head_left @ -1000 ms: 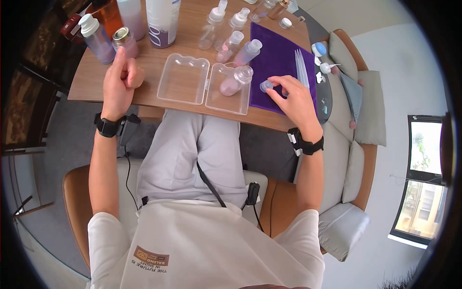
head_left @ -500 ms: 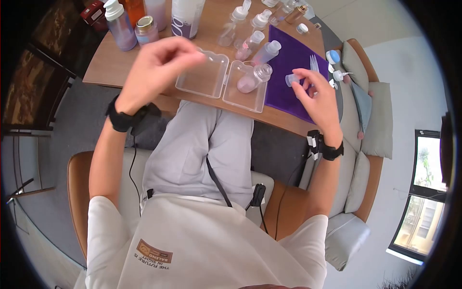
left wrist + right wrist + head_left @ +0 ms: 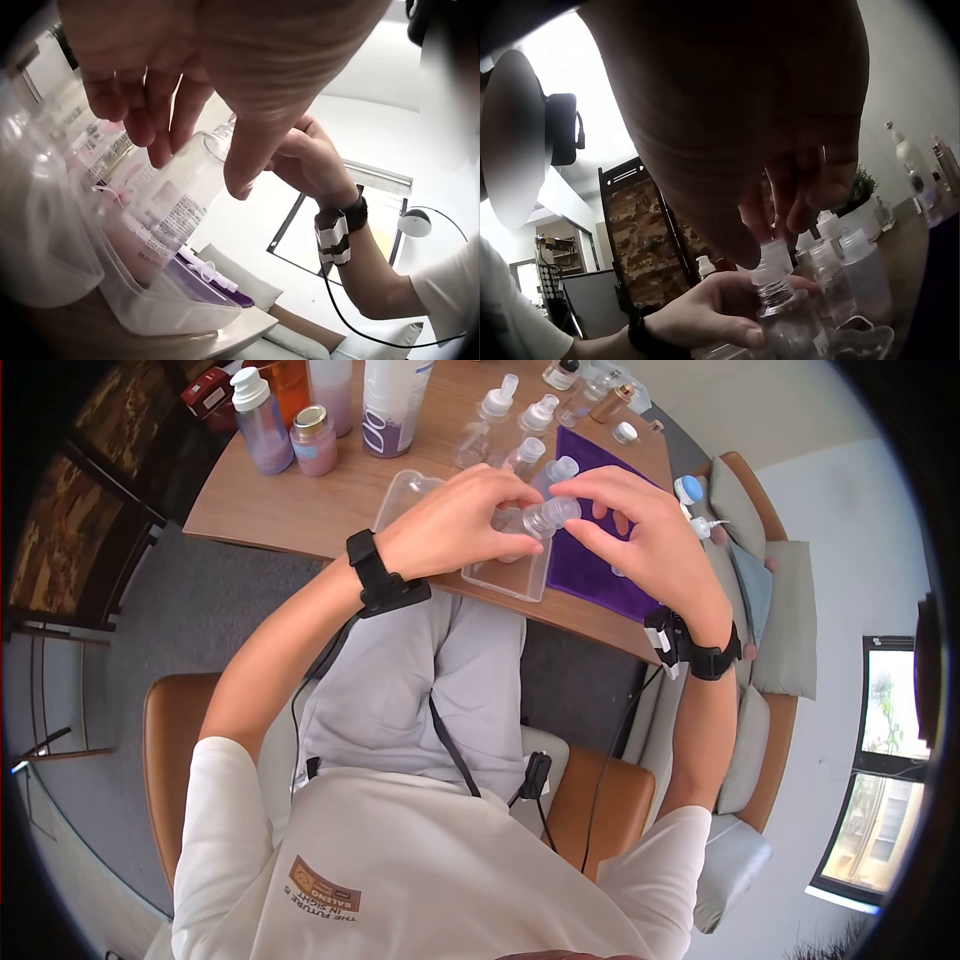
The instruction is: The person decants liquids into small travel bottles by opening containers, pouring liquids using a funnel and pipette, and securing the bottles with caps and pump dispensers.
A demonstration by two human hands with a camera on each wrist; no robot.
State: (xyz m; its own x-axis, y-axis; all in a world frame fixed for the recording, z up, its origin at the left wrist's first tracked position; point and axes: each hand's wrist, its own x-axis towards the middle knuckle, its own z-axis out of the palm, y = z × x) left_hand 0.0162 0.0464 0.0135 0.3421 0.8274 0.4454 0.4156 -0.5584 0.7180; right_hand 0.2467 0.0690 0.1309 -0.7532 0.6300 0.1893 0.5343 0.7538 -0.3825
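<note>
A small clear bottle with pink contents stands tilted in one half of an open clear plastic case. My left hand grips it near the shoulder, the thumb on one side and the fingers on the other. Between the thumb and fingertips of my right hand is a translucent cap, placed at the mouth of the bottle's neck. Whether the cap is seated on the neck I cannot tell. The palm of my right hand shades much of the right wrist view.
Several clear bottles stand behind the case. A purple cloth lies to its right. At the back left are a white tube, a pump bottle and a gold-lidded jar. The wooden table's front edge runs near the case.
My left hand has come right and down onto the bottle. My right hand has lifted the cap off the cloth area and moved left to the bottle's neck. The head view has shifted.
</note>
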